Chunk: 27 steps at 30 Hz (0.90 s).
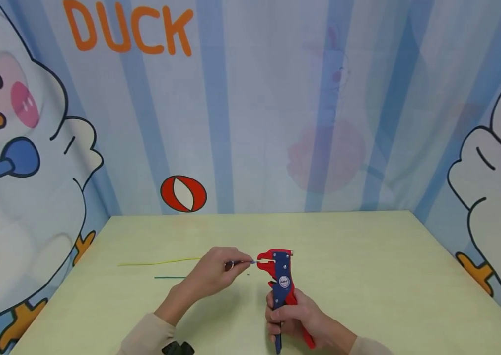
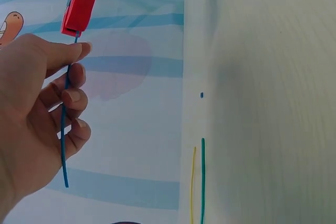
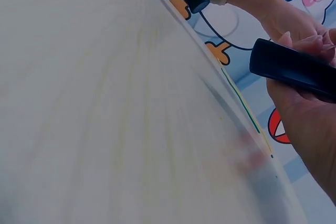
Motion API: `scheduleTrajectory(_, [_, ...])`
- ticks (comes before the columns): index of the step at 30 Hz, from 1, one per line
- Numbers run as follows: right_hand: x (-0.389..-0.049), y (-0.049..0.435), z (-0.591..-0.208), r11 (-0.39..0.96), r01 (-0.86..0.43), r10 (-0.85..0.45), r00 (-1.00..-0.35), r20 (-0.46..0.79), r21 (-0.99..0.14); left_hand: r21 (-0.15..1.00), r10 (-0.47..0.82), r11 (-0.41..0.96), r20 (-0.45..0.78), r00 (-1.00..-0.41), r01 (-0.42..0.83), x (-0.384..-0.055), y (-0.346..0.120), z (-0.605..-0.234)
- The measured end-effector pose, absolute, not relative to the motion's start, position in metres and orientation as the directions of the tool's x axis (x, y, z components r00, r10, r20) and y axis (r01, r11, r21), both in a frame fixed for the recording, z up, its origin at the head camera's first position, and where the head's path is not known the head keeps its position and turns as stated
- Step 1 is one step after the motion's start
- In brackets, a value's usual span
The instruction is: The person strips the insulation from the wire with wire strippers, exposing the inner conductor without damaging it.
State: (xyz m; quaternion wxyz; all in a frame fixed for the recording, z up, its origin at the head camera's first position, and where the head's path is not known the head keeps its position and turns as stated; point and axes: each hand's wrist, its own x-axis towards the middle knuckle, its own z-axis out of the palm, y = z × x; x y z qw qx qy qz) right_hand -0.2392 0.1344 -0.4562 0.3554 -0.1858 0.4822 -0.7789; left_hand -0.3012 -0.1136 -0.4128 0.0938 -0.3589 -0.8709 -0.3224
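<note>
My left hand (image 1: 217, 271) pinches a thin blue wire (image 2: 64, 145) between thumb and forefinger, its loose tail hanging past the other fingers. In the head view, a red and blue wire stripper (image 1: 282, 283) stands upright in my right hand (image 1: 292, 315), which grips it round the handles. The stripper's red nose points left, and the wire's front end reaches into it just beyond my left fingertips. From the right wrist, a dark handle end (image 3: 286, 66) sticks out of the right hand; the stripper's head is out of that view.
Behind my left hand, a yellow wire (image 1: 157, 262) and a shorter green wire (image 1: 168, 277) lie on the pale yellow table (image 1: 366, 281). A tiny blue bit (image 2: 201, 95) lies near them. A printed cloth wall (image 1: 259, 123) rises at the table's back edge.
</note>
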Motion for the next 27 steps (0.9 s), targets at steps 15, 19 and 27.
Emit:
scheduleTrajectory(15, [-0.241, 0.133, -0.455, -0.294, 0.397, -0.744, -0.666, -0.052, -0.869, 0.429, 0.537, 0.727, 0.131, -0.833, 0.536, -0.300, -0.158, -0.441])
scheduleTrajectory(19, [-0.241, 0.134, -0.454, -0.295, 0.391, -0.739, -0.672, -0.051, -0.872, 0.442, 0.511, 0.737, 0.132, -0.849, 0.512, -0.298, -0.163, -0.441])
scheduleTrajectory(27, [-0.240, 0.134, -0.454, -0.294, 0.391, -0.748, -0.662, -0.045, -0.872, 0.495, 0.507, 0.745, 0.016, -0.862, 0.447, -0.294, -0.169, -0.443])
